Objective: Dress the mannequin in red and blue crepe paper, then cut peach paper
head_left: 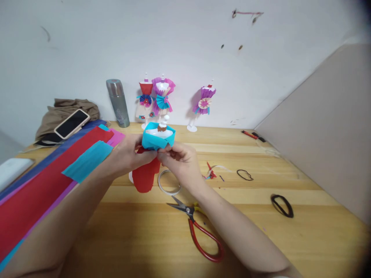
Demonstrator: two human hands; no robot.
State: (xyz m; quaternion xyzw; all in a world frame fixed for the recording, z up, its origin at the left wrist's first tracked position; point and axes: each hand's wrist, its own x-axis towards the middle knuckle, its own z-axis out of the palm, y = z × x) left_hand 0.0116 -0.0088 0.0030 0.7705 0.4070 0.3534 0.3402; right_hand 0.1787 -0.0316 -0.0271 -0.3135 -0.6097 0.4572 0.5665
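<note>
Mannequin (159, 133), a small white dress form wrapped at the top in a turquoise crepe-paper band (158, 141) with a red paper skirt (145, 175) hanging below, is held above the middle of the desk (304, 231) between both hands. We find the left hand (127, 156) closed around the waist from the left, thumb and fingers pressed into the paper. The right hand (178, 160) pinches the lower edge of the turquoise band between thumb and forefinger, the grip nearly shut on the paper; the other fingers are curled under. The two hands touch each other at the fingertips.

Below the hands a roll of clear tape (169, 183) lies flat on the wood, just beside the red skirt. Red-handled scissors (199, 227) lie nearer to us, blades pointing left, close under the right forearm. We note open wood to the right of the hands, with only paper scraps (211, 172) and two black hair ties (281, 205) scattered there.

To the left, long sheets of crepe paper (43, 193) in red, turquoise, pink and blue overhang the desk edge. At the back wall stand three dressed mannequins (162, 98), a grey flask (118, 103), and a phone (72, 123) resting on brown cloth (68, 110). A beige panel (327, 127) bounds the right side.
</note>
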